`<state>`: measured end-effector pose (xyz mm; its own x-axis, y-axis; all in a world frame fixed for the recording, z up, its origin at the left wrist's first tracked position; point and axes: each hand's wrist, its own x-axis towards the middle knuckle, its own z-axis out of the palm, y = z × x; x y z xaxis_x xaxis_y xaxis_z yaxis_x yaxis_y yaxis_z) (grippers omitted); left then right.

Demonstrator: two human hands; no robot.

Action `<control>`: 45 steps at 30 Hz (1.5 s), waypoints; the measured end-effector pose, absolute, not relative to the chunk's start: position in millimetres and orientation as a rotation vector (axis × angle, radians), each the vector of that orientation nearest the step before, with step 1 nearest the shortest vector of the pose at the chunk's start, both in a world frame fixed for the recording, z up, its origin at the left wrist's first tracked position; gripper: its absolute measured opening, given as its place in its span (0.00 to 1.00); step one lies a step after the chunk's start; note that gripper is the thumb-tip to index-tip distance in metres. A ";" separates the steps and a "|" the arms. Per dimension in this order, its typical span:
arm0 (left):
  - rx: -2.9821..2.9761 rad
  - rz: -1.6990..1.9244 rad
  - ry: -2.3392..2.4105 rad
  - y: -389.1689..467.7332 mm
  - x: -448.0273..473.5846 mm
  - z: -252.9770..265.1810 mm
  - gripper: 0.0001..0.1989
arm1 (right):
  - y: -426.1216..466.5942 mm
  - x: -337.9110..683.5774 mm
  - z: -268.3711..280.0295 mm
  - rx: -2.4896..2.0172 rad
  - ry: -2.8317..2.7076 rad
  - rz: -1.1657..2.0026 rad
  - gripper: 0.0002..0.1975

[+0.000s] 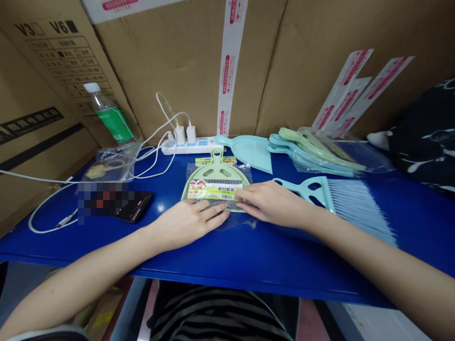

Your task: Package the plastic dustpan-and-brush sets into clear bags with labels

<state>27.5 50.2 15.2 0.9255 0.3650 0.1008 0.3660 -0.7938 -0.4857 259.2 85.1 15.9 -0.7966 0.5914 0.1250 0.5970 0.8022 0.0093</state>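
Observation:
A light-green dustpan-and-brush set [215,173] in a clear plastic bag lies on the blue table in front of me, handle pointing away. A printed paper label [209,189] with a mushroom cartoon crosses its middle. My left hand [190,221] lies palm down over the near left edge of the bag, fingers stretched out. From the right, my right hand [268,201] rests on the label's right end, thumb and fingers apart. Close to my right wrist is a loose light-blue brush [322,189] with pale bristles, partly hidden by my forearm.
Behind lie a blue dustpan [250,149] and a pile of bagged green and blue sets [316,149]. A white power strip [194,147] with cables stands at the back. Left are a bottle [112,116], a plastic bag [113,163] and a dark flat object [133,206]. Cardboard [177,61] walls the back.

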 end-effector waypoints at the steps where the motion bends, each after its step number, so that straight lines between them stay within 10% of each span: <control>1: -2.567 -0.007 -0.525 50.1 27.6 15.1 0.18 | 85.0 259.2 16.0 -0.953 -2.872 -0.075 0.07; 45: -2.530 -0.125 -0.340 48.9 27.9 21.7 0.14 | 83.9 258.6 18.0 -0.963 -2.886 -0.068 0.07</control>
